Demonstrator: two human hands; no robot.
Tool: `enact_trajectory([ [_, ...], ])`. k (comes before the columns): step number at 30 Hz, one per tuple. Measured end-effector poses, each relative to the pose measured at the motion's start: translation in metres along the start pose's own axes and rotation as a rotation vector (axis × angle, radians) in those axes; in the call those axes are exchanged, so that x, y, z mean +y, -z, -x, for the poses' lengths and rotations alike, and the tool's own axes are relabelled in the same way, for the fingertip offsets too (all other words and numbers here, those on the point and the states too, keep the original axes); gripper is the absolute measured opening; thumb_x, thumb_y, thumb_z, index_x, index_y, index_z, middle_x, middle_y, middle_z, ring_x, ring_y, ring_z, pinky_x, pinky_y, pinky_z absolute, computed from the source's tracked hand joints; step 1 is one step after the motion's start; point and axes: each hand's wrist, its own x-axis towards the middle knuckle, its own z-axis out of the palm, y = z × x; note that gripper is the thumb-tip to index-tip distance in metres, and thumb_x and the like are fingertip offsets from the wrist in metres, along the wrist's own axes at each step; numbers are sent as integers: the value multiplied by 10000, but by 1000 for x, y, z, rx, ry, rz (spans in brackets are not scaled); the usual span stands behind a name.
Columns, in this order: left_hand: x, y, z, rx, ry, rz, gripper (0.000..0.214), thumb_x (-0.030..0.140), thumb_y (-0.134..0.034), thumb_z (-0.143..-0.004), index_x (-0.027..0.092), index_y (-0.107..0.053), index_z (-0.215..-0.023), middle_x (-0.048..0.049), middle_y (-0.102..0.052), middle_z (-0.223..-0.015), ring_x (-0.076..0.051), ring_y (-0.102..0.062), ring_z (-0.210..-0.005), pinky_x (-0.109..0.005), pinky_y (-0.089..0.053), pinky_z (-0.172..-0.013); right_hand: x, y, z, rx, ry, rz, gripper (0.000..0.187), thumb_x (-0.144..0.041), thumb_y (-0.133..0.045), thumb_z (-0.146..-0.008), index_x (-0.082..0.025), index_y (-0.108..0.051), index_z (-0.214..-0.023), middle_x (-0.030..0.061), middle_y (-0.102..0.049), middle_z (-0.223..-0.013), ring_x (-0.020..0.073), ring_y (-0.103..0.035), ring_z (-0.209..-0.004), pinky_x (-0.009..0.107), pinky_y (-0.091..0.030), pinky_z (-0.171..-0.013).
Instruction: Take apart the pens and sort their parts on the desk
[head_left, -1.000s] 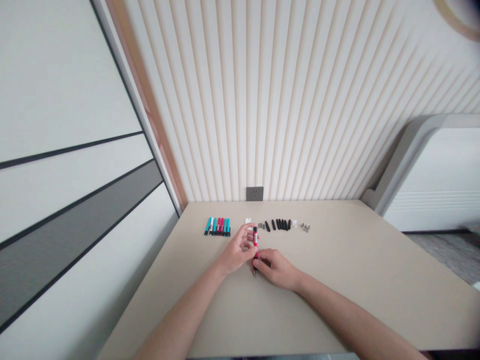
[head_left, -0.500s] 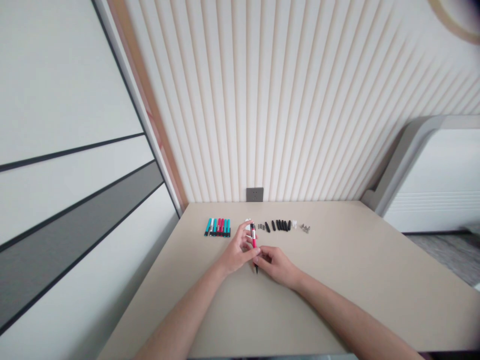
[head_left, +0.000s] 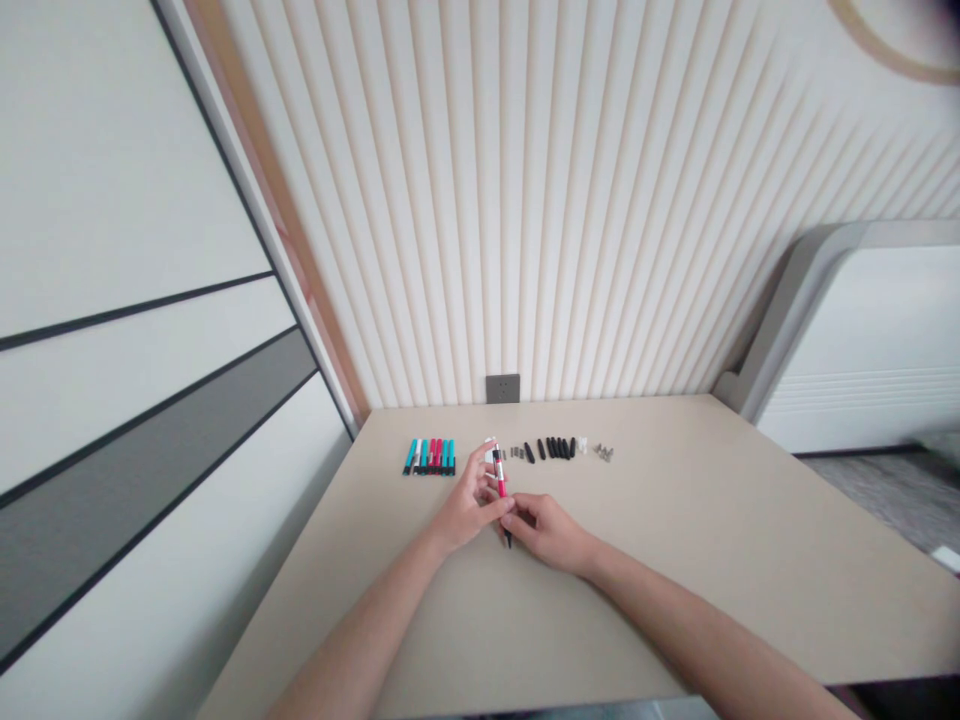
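Observation:
A pen with a red and white barrel, a black upper part and a black tip stands nearly upright between my hands, tip toward me. My left hand grips the barrel from the left, its index finger up by the top end. The fingers of my right hand pinch the lower part, close above the black tip. Behind my left fingers lies something white, partly hidden. To its right are small grey metal pieces and several black pen parts in a row.
Several teal, white and red pen barrels lie side by side at the back left of the table. Small white pieces and metal parts are at the back right. A wall socket sits behind the table.
The view has shifted slightly, so the table items appear a little further left. Both hands keep their grip on the pen, with hardly any other movement.

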Motion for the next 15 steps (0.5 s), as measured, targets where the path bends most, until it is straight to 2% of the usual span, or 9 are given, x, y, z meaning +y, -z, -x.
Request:
enact_trajectory([
  [6,-2,0,2,-13,-18,-50,696,279,-739,-771,270,-348,-1347,-24,-521,-1021,-128,-566,-835,-274,-479,-746,-1,-1,1,-14,19,49,225,-320,-519,-905,-163,-601,-767,-21,-543,-685,113,-438,-624,219,-374,-625],
  [12,2,1,3,-13,24,59,820,319,-687,-834,313,-177,-1476,-33,-554,-1046,-123,-574,-797,-298,-483,-756,-4,5,-2,5,-4,-17,313,-388,-441,-953,-161,-616,-826,-2,-562,-712,122,-441,-628,232,-383,-622],
  [15,3,2,4,-2,19,125,793,339,-658,-860,300,-179,-1491,-47,-592,-1057,-137,-583,-833,-325,-476,-808,-3,9,-3,-30,-8,-8,339,-389,-421,-961,-163,-638,-830,-4,-552,-699,118,-431,-613,232,-378,-615],
])
